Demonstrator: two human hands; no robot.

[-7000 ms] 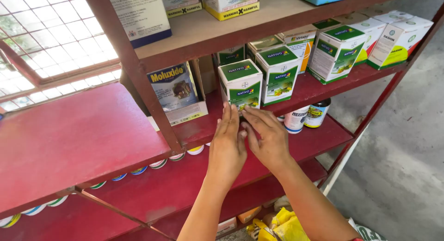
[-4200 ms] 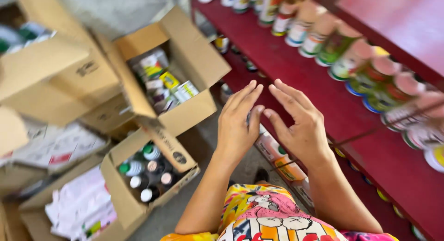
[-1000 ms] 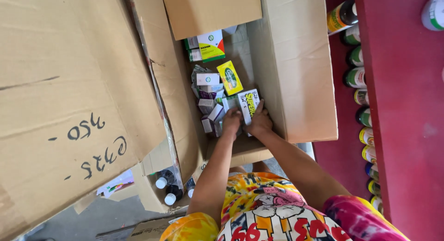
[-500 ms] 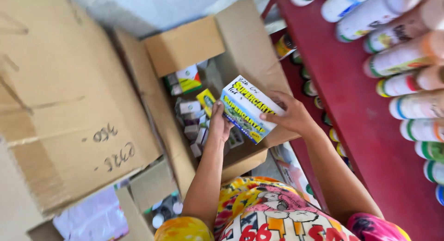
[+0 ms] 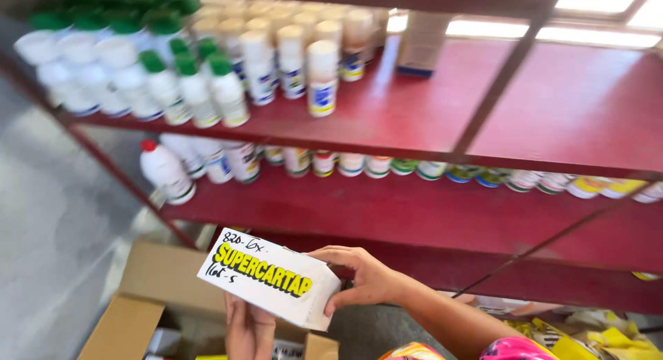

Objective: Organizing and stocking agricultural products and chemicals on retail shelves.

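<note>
**Carton raised from box to shelf level**

We now hold the white carton (image 5: 271,287) at lower centre, before the red shelves (image 5: 428,215), no longer inside the cardboard box (image 5: 148,291). Left hand (image 5: 248,327), partly cut off, supports it beneath; right hand (image 5: 364,280) fingers wrap its end. Bottles (image 5: 207,90) above are blurred. Yellow label with black lettering.

Looking from the head, one view only, tilting slightly down and forward at red shelves (image 5: 442,215) from close by. Facing the shelf fronts at a slant, edges running from upper left to lower right. Catching both hands low in frame, left hand (image 5: 250,329) and right hand (image 5: 366,277), with a box (image 5: 269,277) nearest the lens. Showing floor at left, blurring the far bottles (image 5: 200,83).
</note>
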